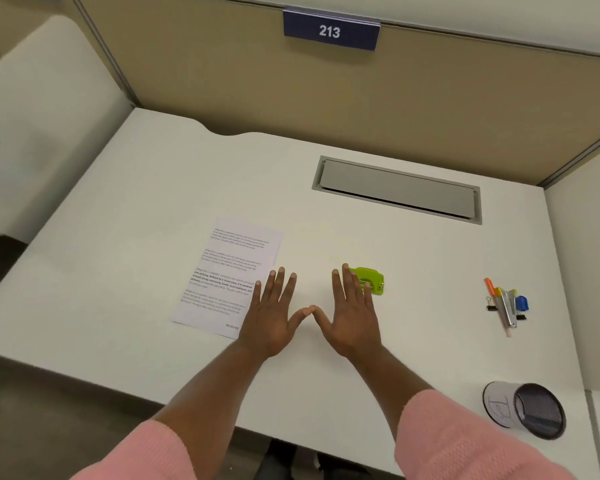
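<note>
Both hands are spread flat, fingers straight and fanned, holding nothing. The left hand (272, 317) and right hand (352, 317) lie side by side with only their thumb tips meeting. Whether the palms rest on the white surface (118, 271) or hang just over it cannot be told.

The green punch (371, 277) sits on the surface, and the right hand's fingertips cover its near left edge, so contact cannot be made out. Left of the punch, beyond both hands, lies the printed sheet (229, 271), turned slightly askew. The left hand's outer fingers overlap its edge nearest the punch, and its stamped lower corner shows beside the wrist.

Behind the punch and a little to its right, a grey hatch (397, 188) is set flush into the surface. Well to the right of the punch lies a small heap of pens and markers (504, 304) with a binder clip (489, 304) at its left side. Right of the punch and much nearer the person, a mesh cup (525, 408) lies tipped on its side, its mouth facing away from the punch.

Far behind the punch, a tan partition (222, 81) bears a blue number plate (330, 30) reading 213. Pink sleeves (465, 441) cover both forearms nearer than the punch.
</note>
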`<state>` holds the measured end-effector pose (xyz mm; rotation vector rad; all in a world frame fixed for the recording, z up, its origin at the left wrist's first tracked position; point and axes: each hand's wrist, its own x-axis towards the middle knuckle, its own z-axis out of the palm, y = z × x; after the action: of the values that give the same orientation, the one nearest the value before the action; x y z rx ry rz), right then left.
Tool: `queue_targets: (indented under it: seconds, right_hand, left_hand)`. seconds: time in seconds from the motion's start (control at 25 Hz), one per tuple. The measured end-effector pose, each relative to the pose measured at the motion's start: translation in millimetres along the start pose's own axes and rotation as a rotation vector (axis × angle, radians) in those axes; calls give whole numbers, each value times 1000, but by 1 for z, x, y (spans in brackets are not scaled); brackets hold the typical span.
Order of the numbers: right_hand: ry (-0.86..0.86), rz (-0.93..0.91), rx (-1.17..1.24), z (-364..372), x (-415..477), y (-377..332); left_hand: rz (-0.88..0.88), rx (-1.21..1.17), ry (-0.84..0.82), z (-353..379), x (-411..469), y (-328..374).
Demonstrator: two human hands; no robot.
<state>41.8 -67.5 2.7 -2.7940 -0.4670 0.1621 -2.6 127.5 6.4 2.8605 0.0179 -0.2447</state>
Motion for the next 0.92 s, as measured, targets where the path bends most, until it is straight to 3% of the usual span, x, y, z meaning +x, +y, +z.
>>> queue_targets:
  seconds: [0.52,0.92]
  right_hand:
    - [-141,-87,100,63,17,-88]
    - [-302,-146,0,96,12,-120]
  left_hand:
    - [-411,-18,22,-6,-31,-117]
    - [-685,-162,46,-11,0,-150]
